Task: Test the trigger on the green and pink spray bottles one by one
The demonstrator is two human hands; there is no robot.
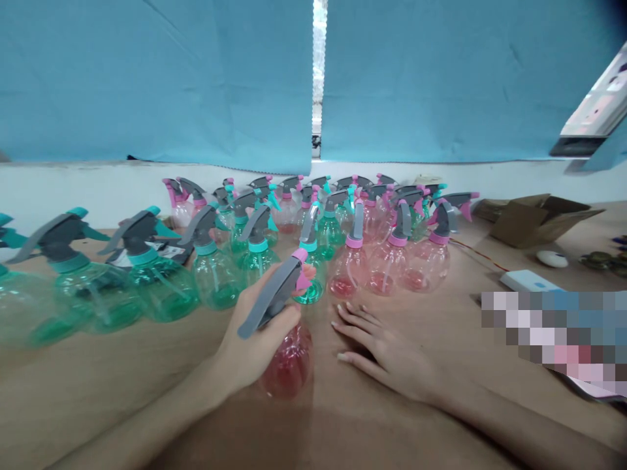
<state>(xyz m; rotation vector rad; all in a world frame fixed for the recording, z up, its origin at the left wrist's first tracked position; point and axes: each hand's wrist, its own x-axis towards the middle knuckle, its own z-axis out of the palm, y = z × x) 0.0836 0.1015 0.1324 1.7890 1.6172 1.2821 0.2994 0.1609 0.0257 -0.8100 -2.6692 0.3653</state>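
My left hand [259, 333] is wrapped round the neck of a pink spray bottle [289, 365] with a grey and pink trigger head. The bottle is held near the middle of the table, low over or on the wood; I cannot tell which. Just right of it, my right hand [379, 343] lies flat with its fingers spread, holding nothing. Beyond my fingers stand a green spray bottle [309, 284] and a pink one [347, 271], both upright with coloured liquid in the bottom.
Green spray bottles [164, 287] run in a row to the left, with several more pink and green ones behind. At the right lie an open brown carton [539, 222], a white rounded object [552, 258] and a white box [531, 282] with a wire. Blue cloth [157, 85] hangs behind.
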